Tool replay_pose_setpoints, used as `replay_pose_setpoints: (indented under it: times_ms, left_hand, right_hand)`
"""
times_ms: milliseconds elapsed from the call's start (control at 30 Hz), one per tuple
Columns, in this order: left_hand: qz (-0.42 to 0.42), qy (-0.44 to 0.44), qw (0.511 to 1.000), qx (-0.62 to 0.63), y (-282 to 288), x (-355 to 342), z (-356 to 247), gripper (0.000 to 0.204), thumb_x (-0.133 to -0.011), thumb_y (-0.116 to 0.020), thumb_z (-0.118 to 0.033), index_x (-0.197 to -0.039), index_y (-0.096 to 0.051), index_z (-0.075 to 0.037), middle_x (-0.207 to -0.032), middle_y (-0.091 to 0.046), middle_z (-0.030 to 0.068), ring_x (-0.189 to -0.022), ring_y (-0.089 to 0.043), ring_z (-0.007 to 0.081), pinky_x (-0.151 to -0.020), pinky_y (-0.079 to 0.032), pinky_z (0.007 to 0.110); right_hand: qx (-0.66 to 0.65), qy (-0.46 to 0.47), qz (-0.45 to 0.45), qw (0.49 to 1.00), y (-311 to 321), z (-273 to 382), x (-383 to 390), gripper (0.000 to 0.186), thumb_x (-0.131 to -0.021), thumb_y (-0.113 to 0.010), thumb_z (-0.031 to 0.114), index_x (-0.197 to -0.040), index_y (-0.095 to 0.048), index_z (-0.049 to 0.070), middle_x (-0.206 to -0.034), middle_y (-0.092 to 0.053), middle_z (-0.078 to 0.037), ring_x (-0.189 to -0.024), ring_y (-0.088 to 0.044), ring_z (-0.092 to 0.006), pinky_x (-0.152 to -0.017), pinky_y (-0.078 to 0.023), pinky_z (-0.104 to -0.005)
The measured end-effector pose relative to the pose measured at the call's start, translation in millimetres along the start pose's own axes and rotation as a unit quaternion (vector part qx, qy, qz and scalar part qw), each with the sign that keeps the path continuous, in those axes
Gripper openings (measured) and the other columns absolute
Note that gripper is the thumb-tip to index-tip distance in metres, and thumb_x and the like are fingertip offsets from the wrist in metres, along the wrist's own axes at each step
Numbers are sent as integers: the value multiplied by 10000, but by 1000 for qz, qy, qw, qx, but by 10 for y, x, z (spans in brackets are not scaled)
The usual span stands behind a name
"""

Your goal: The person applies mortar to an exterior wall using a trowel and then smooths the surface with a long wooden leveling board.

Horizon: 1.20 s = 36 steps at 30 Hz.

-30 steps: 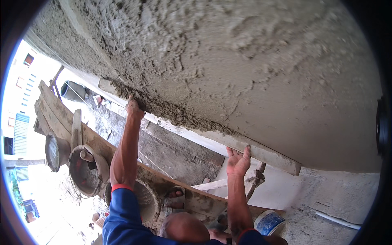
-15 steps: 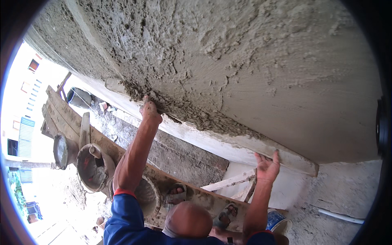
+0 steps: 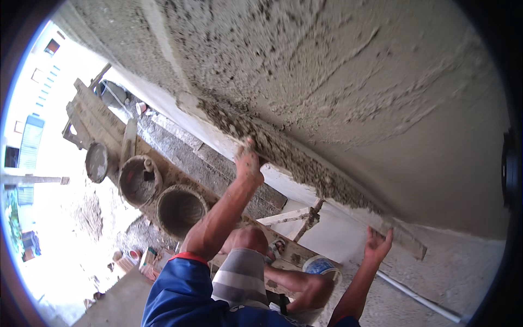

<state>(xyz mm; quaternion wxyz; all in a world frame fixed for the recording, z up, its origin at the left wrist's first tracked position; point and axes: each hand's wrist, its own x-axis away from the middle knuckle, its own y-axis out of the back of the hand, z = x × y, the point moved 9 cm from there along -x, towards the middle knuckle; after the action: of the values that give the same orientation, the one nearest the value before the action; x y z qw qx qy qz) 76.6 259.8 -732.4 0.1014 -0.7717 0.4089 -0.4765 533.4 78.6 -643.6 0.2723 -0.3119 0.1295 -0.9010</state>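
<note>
A long straightedge board lies tilted against a plastered wall, its left end higher than its right. Wet mortar is heaped in a thick, crumbly band along most of the board, and the wall above the board is rough and pitted toward the left, smoother toward the right. The left hand is closed on the board's lower edge, left of the board's middle, with one finger up against the mortar; its other fingers are partly hidden. The right hand is half open under the board near its right end, thumb and fingers spread with the tips at the lower edge; whether it grips or only supports, I cannot tell. Below the board and to its left, a mortar-stained plank bears a left bucket, a middle bucket with a round-ended tool handle standing in it, and a right bucket. Under the board, between the hands, are crossed timber braces. Lower down, below the board's right half, are a blue-and-white bucket and a slanting white pipe
</note>
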Motion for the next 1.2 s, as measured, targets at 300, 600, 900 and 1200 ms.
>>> replay_pose_setpoints:
  times_ms: [300,600,900,1200]
  left_hand:
    - [-147,89,985,30,750,1270,376,260,-879,-520,-304,-1017,-531,-84,-899,-608,79,-763,-612,232,-648,-518,439]
    - [-245,150,956,54,1362,2093,450,216,-839,-574,-318,-849,-527,-108,-771,-547,48,-634,-536,196,-637,-502,399]
    - [-236,244,894,293,2044,2197,205,275,-883,-468,-321,-996,-553,-84,-991,-604,99,-926,-584,282,-842,-449,528]
    - [-216,7,833,510,2953,1902,-128,988,-762,-267,-738,-1381,48,-36,-1443,6,207,-1322,-106,375,-1054,-128,523]
  right_hand:
    - [-2,-22,73,997,314,1072,1035,446,-807,-533,270,-1192,-459,57,-1230,-484,-132,-1136,-452,-290,-929,-387,-450]
    - [86,-111,292,946,-431,1945,1906,650,-786,-566,292,-1329,-300,54,-1375,-315,-131,-1236,-327,-326,-963,-337,-522]
    - [189,12,523,831,-2078,1757,3090,527,-638,-567,141,-1136,-471,-2,-1070,-521,-80,-1004,-496,-222,-871,-404,-349]
    - [459,126,527,704,-3017,-443,4692,488,-634,-613,105,-1081,-443,6,-1013,-496,-89,-958,-467,-202,-893,-366,-359]
